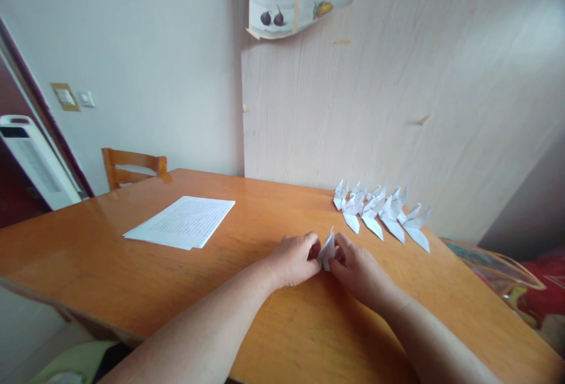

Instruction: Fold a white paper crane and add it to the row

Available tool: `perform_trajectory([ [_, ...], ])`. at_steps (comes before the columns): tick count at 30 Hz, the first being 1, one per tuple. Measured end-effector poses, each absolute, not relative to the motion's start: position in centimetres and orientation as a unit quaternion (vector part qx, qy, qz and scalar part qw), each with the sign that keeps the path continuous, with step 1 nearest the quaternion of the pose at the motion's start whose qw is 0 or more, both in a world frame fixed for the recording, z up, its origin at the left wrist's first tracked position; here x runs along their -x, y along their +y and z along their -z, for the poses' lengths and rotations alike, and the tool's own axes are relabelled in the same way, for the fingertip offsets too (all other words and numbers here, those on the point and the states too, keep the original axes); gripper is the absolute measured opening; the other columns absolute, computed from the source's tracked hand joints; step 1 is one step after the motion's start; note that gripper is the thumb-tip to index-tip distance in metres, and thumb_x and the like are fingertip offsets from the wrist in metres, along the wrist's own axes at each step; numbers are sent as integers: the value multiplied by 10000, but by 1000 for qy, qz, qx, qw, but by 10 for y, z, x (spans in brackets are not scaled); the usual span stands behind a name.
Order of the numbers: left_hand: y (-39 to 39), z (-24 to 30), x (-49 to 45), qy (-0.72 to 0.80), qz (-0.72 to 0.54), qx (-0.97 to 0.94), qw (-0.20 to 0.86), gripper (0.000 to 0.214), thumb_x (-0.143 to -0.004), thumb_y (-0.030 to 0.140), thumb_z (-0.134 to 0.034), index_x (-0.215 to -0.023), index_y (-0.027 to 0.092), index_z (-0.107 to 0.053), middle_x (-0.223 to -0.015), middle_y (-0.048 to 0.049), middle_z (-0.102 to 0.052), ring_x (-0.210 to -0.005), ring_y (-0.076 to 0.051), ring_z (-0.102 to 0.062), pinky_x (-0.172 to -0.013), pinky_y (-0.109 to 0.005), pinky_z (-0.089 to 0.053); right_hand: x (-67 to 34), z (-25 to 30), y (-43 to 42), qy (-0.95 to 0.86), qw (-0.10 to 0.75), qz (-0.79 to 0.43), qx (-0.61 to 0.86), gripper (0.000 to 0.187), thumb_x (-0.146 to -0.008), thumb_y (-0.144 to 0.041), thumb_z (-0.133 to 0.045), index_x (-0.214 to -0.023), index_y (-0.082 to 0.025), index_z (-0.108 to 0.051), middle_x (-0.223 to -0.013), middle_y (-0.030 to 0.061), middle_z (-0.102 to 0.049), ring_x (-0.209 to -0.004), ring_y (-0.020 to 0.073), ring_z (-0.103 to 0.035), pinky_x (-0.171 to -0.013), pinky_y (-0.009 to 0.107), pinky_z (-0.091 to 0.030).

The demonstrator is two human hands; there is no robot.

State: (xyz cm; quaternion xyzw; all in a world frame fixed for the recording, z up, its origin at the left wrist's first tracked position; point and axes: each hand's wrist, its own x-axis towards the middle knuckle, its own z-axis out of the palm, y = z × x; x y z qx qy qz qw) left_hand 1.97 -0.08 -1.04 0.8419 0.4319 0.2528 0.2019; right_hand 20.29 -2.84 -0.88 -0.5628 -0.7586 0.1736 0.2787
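A small folded white paper piece [327, 249] stands on the wooden table [132, 278] between my two hands. My left hand [293, 259] is curled, its fingertips pinching the paper's left side. From the right, my right hand [358, 269] pinches the same paper with closed fingers. Just beyond it, several finished white paper cranes [380, 212] lie in a row along the table's far right edge by the wall.
A stack of printed white sheets [183, 221] lies on the table's left half. A wooden chair [132, 166] stands behind the far left corner. The wall panel is close behind the table. A glass bowl [494, 266] sits beyond the right edge.
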Motion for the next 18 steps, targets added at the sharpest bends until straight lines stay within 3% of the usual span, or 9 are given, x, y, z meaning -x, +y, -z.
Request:
perform_trajectory([
  [11,-4,6,-20,420,-244,-854,187,97,-770,288,-598,-854,241,-613,-853,-12,-709,-753,-213,-645,-617,-271,-399,-204,5,-34,-773,271,-146,555,31,-833,-240,-529,-845,-259,-550,-705,-25,-644,-627,153,-593,-562,235,-344],
  [15,-5,5,-21,420,-235,-857,186,149,-760,287,-612,-903,249,-632,-887,-14,-719,-793,-223,-655,-644,-275,-411,-205,9,-31,-770,296,-174,538,145,-828,-250,-540,-964,-271,-586,-675,-38,-624,-598,147,-585,-553,236,-351],
  [18,-5,5,-21,429,-214,-860,176,180,-731,271,-618,-909,242,-625,-906,-21,-713,-787,-220,-653,-618,-268,-404,-205,12,-27,-764,309,-185,536,78,-807,-209,-524,-864,-248,-560,-636,-43,-591,-574,139,-559,-550,236,-355],
])
